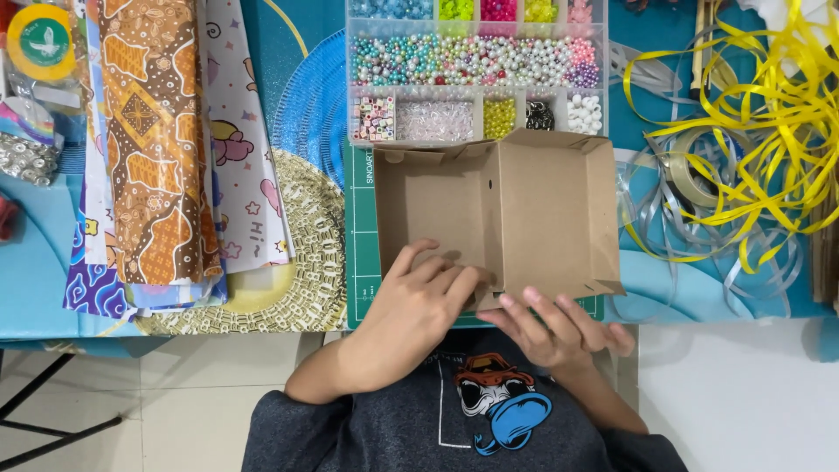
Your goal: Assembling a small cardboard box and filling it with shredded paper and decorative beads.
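An open brown cardboard box [533, 205] lies on a green cutting mat [360, 236] at the table's near edge, its lid spread out to the right. My left hand [415, 301] rests on the near wall of the box's left half, fingers curled over the edge. My right hand [555, 328] touches the near edge of the lid half, fingers spread and pressing on the cardboard. Neither hand holds any loose object.
A clear compartment box of coloured beads [476, 70] sits behind the cardboard box. Patterned wrapping papers [166, 149] lie to the left, with a tape roll [42, 39] at the far left corner. Tangled yellow ribbon [769, 122] and silver ribbon [690, 227] lie to the right.
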